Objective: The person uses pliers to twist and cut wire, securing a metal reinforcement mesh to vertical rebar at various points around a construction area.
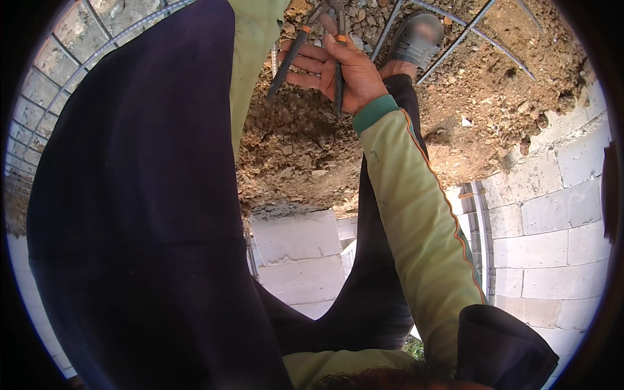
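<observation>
Pliers [338, 84] over stony soil [474, 123], block wall [543, 221]

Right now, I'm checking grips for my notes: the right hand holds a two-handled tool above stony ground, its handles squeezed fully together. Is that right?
Not quite: the head view shows the handles spread apart, not squeezed together. The right hand does hold the two-handled tool above stony ground.

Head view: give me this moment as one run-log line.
right hand: holding pliers, handles spread | left hand: not in view | around: crossed steel bars, rubbly soil, grey shoe
</observation>
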### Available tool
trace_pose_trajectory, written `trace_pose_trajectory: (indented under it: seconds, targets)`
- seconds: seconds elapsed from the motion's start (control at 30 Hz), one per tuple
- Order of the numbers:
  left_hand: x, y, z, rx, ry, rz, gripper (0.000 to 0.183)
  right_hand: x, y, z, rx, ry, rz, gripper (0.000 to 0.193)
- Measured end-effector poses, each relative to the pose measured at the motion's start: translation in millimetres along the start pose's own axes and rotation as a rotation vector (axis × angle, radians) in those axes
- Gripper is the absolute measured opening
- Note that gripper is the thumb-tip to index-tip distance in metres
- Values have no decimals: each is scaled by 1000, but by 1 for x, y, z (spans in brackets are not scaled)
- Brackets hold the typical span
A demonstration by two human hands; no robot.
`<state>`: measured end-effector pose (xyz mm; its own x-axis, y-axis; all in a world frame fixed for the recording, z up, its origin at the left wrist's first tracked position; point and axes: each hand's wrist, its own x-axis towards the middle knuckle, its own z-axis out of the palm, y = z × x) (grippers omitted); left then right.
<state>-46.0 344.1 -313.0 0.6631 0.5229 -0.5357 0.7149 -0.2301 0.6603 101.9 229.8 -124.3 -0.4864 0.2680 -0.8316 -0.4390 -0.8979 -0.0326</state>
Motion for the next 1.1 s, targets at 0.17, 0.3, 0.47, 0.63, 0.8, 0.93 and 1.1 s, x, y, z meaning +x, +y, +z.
trace_pose_trajectory:
  seconds: [0.17, 0.3, 0.47, 0.63, 0.8, 0.93, 1.1]
  targets:
    - [-5, 22, -15, -373, 110, -236, 40, -4, -3, -4, -105, 118, -28, 69]
    - [-13, 19, -23, -403, 93, -239, 45, 0, 8, 6, -274, 321, -13, 68]
    - [-15, 23, -25, -460, 76, -279, 47, 3, 16, 5, -424, 426, -57, 62]
    - [-12, 21, -20, -367, 101, -243, 42, 6, 18, 7, -554, 467, -83, 59]
    - [-1, 14, -14, -76, 13, -16, 30, 17, 33, -1, -601, 573, -160, 46]
    - [7, 21, -12, -122, 27, -1, 26, 11, 16, 14, -605, 662, -102, 34]
    - [8, 15, 4, -131, 103, 53, 26, -12, -30, 14, -228, 406, 131, 30]
